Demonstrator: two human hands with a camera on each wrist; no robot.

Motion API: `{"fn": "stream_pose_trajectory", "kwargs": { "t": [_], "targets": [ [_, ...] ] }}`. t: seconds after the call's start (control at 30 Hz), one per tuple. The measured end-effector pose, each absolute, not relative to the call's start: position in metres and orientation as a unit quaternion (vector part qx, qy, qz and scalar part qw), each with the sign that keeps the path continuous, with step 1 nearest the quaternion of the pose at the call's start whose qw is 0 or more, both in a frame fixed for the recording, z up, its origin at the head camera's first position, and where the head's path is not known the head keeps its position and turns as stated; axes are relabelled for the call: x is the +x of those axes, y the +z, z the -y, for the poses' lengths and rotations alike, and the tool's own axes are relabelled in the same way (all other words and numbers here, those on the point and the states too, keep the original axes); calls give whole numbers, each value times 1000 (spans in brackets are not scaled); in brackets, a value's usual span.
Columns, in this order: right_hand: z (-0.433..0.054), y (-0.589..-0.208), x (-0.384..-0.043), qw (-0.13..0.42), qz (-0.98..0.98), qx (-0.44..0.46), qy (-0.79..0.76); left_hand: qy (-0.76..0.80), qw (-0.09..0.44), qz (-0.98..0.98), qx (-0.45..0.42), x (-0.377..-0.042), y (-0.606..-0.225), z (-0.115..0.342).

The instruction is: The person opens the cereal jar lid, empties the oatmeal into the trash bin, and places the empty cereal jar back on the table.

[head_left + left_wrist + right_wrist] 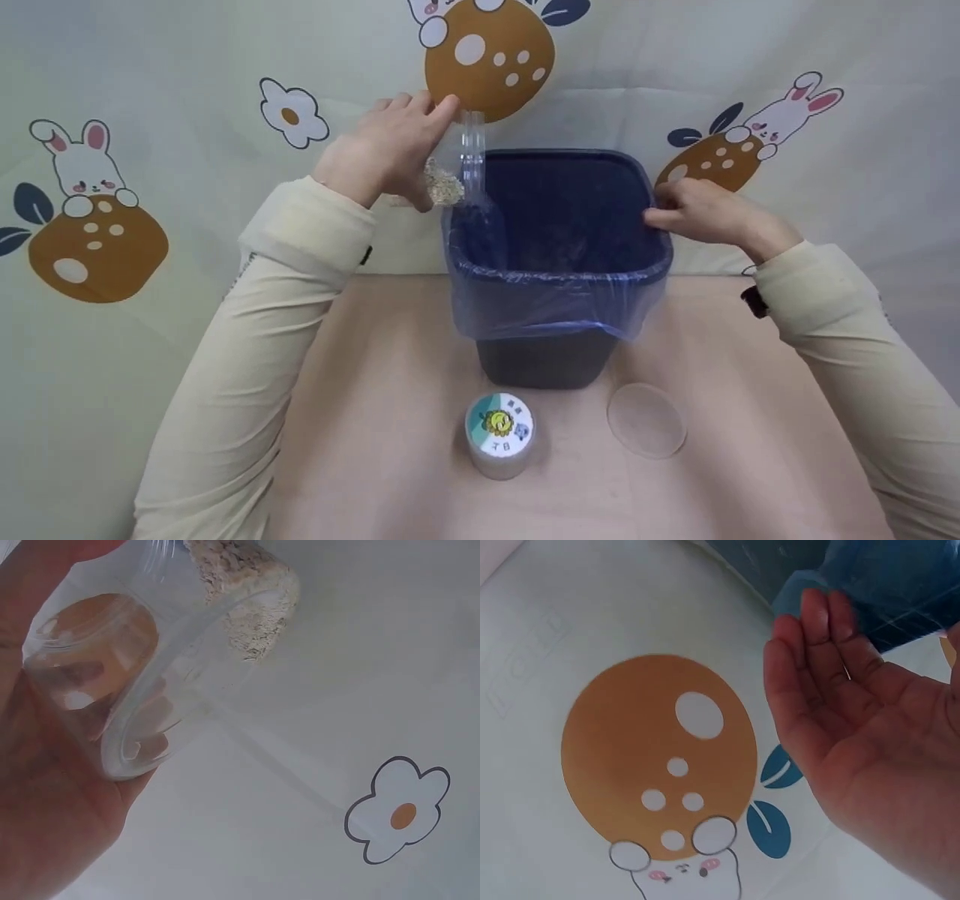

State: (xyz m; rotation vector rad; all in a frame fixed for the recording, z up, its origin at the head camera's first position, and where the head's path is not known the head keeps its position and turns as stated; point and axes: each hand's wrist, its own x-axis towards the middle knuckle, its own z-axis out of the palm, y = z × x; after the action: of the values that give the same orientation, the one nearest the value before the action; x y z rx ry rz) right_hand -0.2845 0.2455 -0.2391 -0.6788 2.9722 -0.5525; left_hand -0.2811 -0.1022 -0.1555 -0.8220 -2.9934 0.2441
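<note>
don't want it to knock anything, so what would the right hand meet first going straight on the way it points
Most likely the bag over the bin's side: the right hand has its fingers right beside it, perhaps touching; depth is unclear.

Cannot read any text with certainty. Note dark characters, too small, on the round white-and-teal label atop the short, round, translucent container; also faint, illegible letter-like marks on the pale, orange-patterned fabric.
</note>
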Motion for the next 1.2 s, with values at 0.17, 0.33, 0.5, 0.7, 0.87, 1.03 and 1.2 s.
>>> {"fn": "stream_pose_trajectory", "kwargs": {
  "t": [0.17,0.33,0.5,0.7,0.87,1.03,1.2],
  "targets": [
    [-245,-241,-284,20,-956,-219,-194,84,24,963,-255,-279,-156,108],
    [-245,-240,-283,18,-956,-219,-196,101,33,961,-256,-277,-155,106],
    [-244,-241,-283,17,-956,-217,-199,127,40,958,-255,-275,-154,98],
    [-244,-241,-283,18,-954,-215,-207,152,40,956,-248,-274,-154,91],
    [-244,-242,-282,13,-953,-218,-208,173,38,954,-242,-274,-153,87],
    [-244,-243,-283,12,-954,-215,-209,182,43,952,-241,-274,-153,85],
    [-244,-243,-283,12,-954,-214,-210,190,44,951,-239,-274,-152,82]
  ]
}}
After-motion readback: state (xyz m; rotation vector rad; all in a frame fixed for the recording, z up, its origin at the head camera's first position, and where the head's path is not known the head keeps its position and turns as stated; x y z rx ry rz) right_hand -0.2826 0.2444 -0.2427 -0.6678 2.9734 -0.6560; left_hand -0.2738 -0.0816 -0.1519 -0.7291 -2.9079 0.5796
